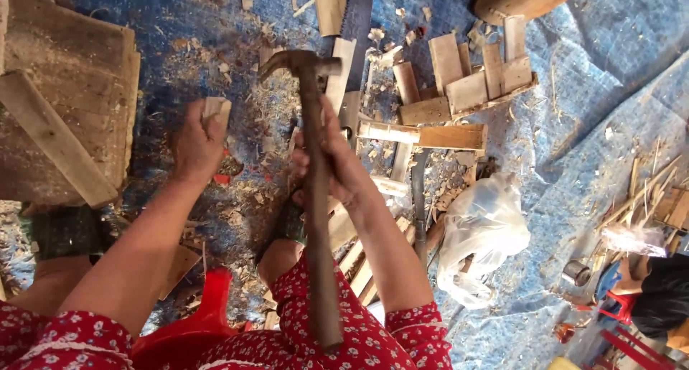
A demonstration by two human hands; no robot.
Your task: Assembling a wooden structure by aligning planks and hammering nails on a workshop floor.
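Observation:
My right hand point(334, 165) grips the long wooden handle of a claw hammer point(310, 119); its metal head is raised at the top middle and the handle runs down toward my lap. My left hand point(195, 144) is closed around a small pale wooden block point(217, 110), held upright over the blue tarp point(574, 126). The two hands are apart, the block left of the hammer head. Wood chips and sawdust lie under both hands.
A stack of rough planks point(64, 111) lies at left. Short wood offcuts point(459, 83) and a hand saw point(357, 33) lie beyond the hammer. A white plastic bag point(481, 230) sits at right, thin sticks point(646, 198) farther right. A red plastic stool point(190, 327) is beneath me.

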